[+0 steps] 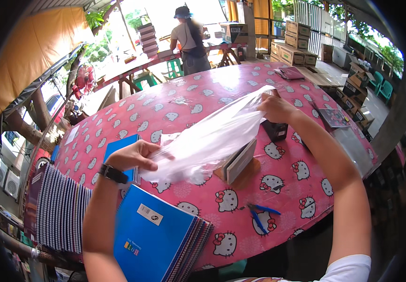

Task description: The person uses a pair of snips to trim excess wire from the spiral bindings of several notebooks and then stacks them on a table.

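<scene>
A translucent white plastic bag (212, 131) is stretched on a slant over the middle of the table. My right hand (275, 108) is closed on its upper right end, raised above the tabletop. At its lower left end, the thumb and fingers of my left hand (134, 155) grip the plastic; a dark watch is on that wrist. By my left forearm lies a stack of spiral notebooks with a blue cover (153, 230) on top. Another blue notebook (123, 145) lies partly behind my left hand. Blue-handled pliers (260, 216) rest with handles spread.
Under the bag stands a wooden holder (247, 174) with upright flat slabs, beside a black container (274, 130). A tall row of spiral notebooks (62, 211) fills the left edge. The table's pink cover (231, 202) is patterned. Beyond, a person (189, 42) stands near cardboard boxes (294, 54).
</scene>
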`<action>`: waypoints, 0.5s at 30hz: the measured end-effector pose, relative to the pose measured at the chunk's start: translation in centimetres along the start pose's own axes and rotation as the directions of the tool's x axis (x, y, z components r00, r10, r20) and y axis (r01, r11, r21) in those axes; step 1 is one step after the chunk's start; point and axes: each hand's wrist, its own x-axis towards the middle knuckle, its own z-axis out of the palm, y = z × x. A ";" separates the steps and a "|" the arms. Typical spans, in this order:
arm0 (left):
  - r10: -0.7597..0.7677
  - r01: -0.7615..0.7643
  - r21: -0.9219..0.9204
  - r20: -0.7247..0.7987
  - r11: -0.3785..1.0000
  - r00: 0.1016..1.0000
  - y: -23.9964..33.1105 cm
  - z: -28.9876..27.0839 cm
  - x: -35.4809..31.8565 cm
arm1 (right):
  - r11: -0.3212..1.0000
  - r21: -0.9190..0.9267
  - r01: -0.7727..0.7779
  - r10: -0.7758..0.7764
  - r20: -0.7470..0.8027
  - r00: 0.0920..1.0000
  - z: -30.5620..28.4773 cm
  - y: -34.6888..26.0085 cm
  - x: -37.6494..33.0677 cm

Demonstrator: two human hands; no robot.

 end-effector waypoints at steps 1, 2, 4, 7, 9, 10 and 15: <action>-0.004 0.009 0.077 -0.070 0.997 0.998 -0.3 -0.1 -0.1 | 1.000 -0.003 0.000 0.000 0.004 1.000 0.3 0.4 -0.1; -0.005 0.010 0.078 -0.068 0.997 0.998 -0.3 0.0 0.3 | 0.990 0.140 -0.013 0.017 -0.029 0.999 0.6 0.8 0.0; -0.094 0.169 0.734 -0.143 0.658 0.985 -0.4 0.4 1.4 | 0.913 0.406 -0.045 0.047 0.007 0.999 0.7 2.0 -0.3; 0.439 0.089 0.795 -0.421 0.600 0.794 -5.9 -3.0 1.8 | 0.552 0.788 -0.272 0.058 0.290 0.955 -1.9 2.4 0.3; 0.375 0.058 0.540 -0.654 0.840 0.657 -6.9 -4.4 2.4 | 0.309 0.925 -0.222 0.057 0.214 0.975 -1.2 3.6 -0.2; 0.494 0.059 0.583 -0.733 0.810 0.468 -6.9 -4.7 2.5 | 0.397 0.912 -0.106 0.163 0.043 0.986 -0.5 3.6 -0.3; 0.722 0.498 0.805 -0.549 0.321 0.421 -6.3 -2.3 3.5 | 0.983 0.102 -0.152 0.180 -0.682 0.709 3.3 2.0 0.6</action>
